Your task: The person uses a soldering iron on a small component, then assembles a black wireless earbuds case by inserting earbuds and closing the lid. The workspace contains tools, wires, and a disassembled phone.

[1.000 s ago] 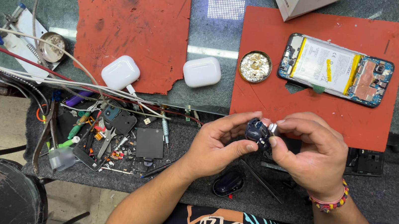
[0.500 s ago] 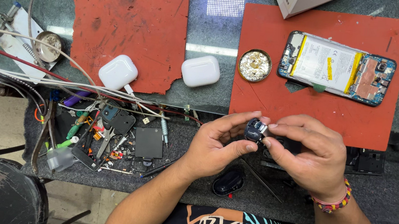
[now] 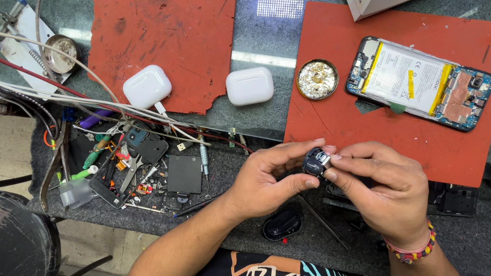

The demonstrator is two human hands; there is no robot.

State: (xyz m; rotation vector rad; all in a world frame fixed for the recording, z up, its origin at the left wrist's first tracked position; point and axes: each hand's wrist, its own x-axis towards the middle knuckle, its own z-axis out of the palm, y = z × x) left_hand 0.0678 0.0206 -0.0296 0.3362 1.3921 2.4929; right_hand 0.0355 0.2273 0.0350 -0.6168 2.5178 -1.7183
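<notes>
Hands meet at the bench edge: left hand point(image 3: 265, 180) and right hand point(image 3: 384, 191) both pinch a small dark part point(image 3: 315, 162) between fingertips, wrists bent inward. Below them lies a black shell point(image 3: 282, 224); above the right hand, an opened phone point(image 3: 419, 82) on a red mat point(image 3: 345, 125).

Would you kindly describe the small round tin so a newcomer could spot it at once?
Find the right-hand red mat. At its left edge, beside the opened phone, sits the small round tin. Unlike the two white earbud cases, it is brass-rimmed and holds silvery scraps.
</notes>
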